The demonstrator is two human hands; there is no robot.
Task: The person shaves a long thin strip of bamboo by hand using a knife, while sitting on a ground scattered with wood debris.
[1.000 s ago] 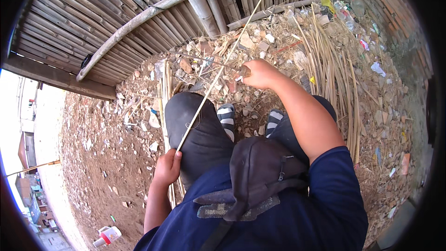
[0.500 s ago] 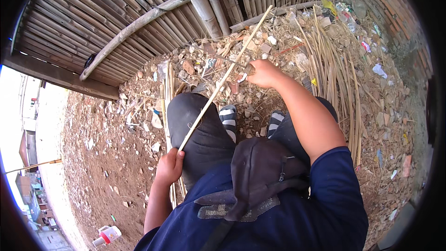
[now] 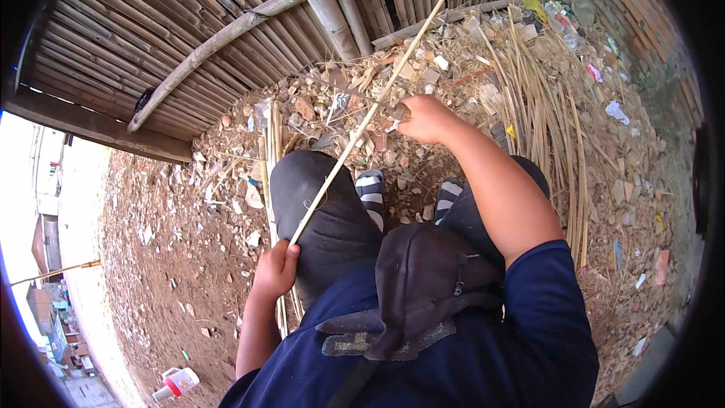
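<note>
The left hand (image 3: pixel 276 268) is closed around the lower end of a thin, pale bamboo strip (image 3: pixel 362 128). Its long axis runs up toward one o'clock. The right hand (image 3: pixel 427 117) grips a dark blade (image 3: pixel 355 93) held against the strip's middle, above rough stony rubble (image 3: pixel 226 204).

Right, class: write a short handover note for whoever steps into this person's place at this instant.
Left hand: closed around the lower end of a long thin cane strip, by the left knee.
Right hand: gripping a blade held against the strip about midway along it.
Strip slants up toward the cane wall.
Done: bundles of cut strips lie on the rubble to the right.
Left: how far this strip is worked cannot be told.
</note>
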